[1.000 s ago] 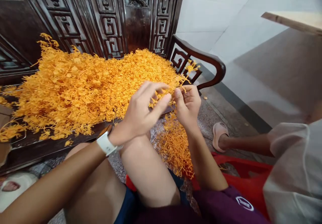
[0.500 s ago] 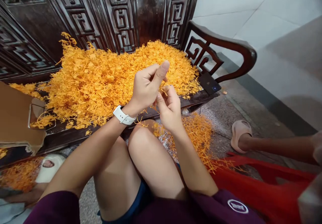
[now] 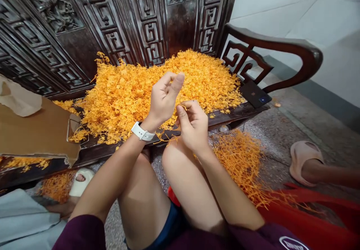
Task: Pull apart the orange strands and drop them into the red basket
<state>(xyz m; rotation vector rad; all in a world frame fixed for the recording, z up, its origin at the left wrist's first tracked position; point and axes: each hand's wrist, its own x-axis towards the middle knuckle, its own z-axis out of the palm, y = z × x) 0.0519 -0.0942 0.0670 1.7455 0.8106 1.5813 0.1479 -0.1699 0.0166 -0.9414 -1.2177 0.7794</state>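
A large heap of small orange plastic pieces (image 3: 120, 100) covers the dark wooden bench. In front of it my left hand (image 3: 165, 98), above a white watch (image 3: 143, 132), has its thumb raised and its fingers curled; what they hold, if anything, is hidden. Just right of it and lower, my right hand (image 3: 194, 124) pinches a thin orange strand (image 3: 182, 106) between thumb and fingers. Several orange strands (image 3: 168, 139) lie by the bench's front edge near my knee.
A cardboard box (image 3: 36, 130) stands at left. A dark phone (image 3: 255, 93) lies by the curved armrest (image 3: 281, 44). Orange sprues (image 3: 239, 160) are piled on the floor beside a red plastic object (image 3: 303, 220). Other people's feet show at both sides.
The view has shifted left, so the bench and box appear further right. My right hand has moved slightly down and away from my left hand, which keeps its thumb raised.
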